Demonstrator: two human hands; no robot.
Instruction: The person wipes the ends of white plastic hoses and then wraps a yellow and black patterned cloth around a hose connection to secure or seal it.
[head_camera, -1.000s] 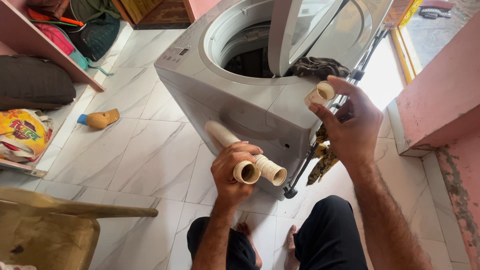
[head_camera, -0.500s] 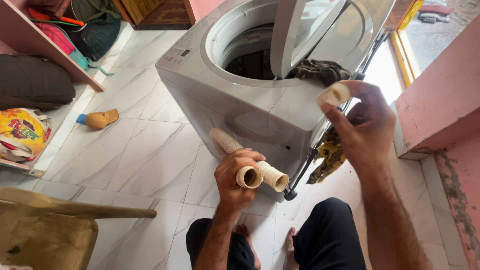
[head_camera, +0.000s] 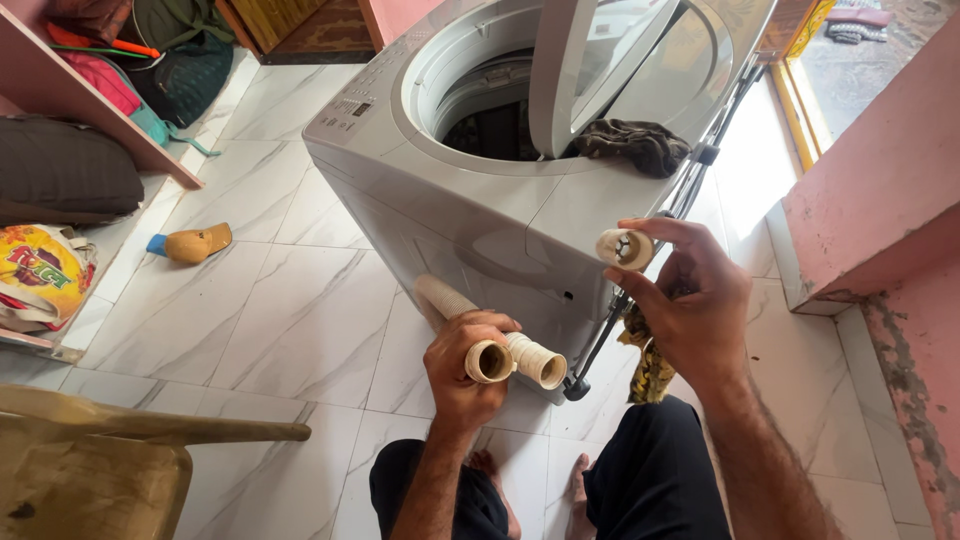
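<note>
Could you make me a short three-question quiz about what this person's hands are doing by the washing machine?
1. True or false: the left hand grips two cream hose ends side by side.
2. What does the right hand hold up at its fingertips? A) a small round cream fitting B) a screwdriver C) a sponge
3. What lies on the washing machine top beside the raised lid?

Key:
1. True.
2. A; a patterned rag is also tucked in that hand.
3. A dark crumpled cloth.
</note>
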